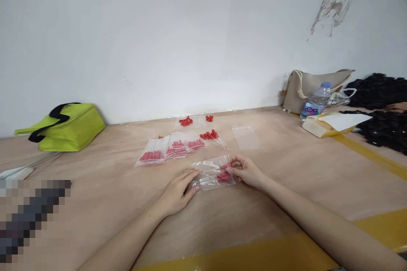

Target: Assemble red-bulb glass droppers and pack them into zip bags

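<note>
A clear zip bag (208, 172) lies flat on the brown table between my hands, with red bulb-shaped pieces (223, 176) showing in its right part. My left hand (179, 190) rests over the bag's left end, fingers stretched and thumb apart. At the bag's right end, my right hand (244, 171) is closed, pinching its edge beside another red piece (226, 166); whether the fingers also grip that piece I cannot tell. Just beyond lie several red-tipped white sticks (210, 135) in a fan. Filled zip bags (151, 155) with red pieces overlap to the left.
An unfilled zip bag (246, 137) lies farther right. Loose red pieces (186, 121) sit near the wall. A lime-green bag (74, 129) stands at left. A water bottle (316, 101), a beige bag (297, 91) and black items (381, 129) crowd the right, where another person's hand (397, 107) shows.
</note>
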`<control>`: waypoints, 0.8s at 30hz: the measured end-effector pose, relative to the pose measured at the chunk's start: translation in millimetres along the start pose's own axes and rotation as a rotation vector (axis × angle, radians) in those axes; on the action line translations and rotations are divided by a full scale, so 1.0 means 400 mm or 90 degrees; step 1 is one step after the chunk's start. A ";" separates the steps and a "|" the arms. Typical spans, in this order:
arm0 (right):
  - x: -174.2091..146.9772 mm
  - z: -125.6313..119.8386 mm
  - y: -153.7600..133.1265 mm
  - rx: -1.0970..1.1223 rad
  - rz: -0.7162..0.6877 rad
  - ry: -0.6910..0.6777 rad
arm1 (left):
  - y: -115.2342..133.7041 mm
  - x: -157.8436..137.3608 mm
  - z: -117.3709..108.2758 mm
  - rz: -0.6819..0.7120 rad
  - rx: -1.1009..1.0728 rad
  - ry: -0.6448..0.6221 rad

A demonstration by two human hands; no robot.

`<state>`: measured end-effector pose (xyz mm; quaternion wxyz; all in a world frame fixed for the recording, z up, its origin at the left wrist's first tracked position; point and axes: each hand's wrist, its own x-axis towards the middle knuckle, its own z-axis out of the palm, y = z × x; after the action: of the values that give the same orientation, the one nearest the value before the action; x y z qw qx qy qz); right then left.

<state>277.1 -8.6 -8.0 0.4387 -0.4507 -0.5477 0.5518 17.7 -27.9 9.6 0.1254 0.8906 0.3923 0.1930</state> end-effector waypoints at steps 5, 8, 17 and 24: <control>-0.001 0.019 -0.014 0.046 0.038 -0.090 | -0.002 0.001 0.002 0.003 0.004 -0.001; 0.013 0.001 -0.010 -0.036 0.057 -0.041 | -0.004 0.002 0.003 0.006 0.003 -0.004; 0.198 -0.078 -0.026 -0.484 -0.088 0.242 | 0.001 0.003 0.001 0.016 0.006 0.012; 0.304 -0.024 -0.025 -0.608 -0.018 0.266 | 0.003 0.003 0.001 0.014 0.013 0.006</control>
<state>261.0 112.3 0.0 0.2916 -0.6936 -0.6452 0.1323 19.2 -27.8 9.8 0.1127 0.8952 0.3848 0.1946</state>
